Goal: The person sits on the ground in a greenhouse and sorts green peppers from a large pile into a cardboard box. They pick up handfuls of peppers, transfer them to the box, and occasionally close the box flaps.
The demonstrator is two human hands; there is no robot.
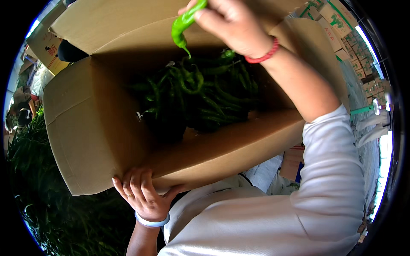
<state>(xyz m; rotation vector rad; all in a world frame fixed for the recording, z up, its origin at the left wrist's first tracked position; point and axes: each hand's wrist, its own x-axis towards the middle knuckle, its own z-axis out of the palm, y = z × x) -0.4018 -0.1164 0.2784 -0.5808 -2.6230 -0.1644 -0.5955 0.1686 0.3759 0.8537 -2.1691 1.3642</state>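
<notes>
An open cardboard box lies before me, with many green chili peppers on its shadowed bottom. My right hand, with a red bracelet at the wrist, holds one bright green chili pepper above the far side of the box. The pepper curves downward, its stem end lowest. My left hand, wearing a ring and a pale bangle, grips the near left corner of the box, fingers over the rim. The far parts of the right hand's fingers are cut off by the picture's top edge.
A large heap of green chili peppers spreads left of and below the box. A box flap sticks out over it. Another person is at the far left. Stacked printed cartons stand at the upper right, and a carton lies beside me.
</notes>
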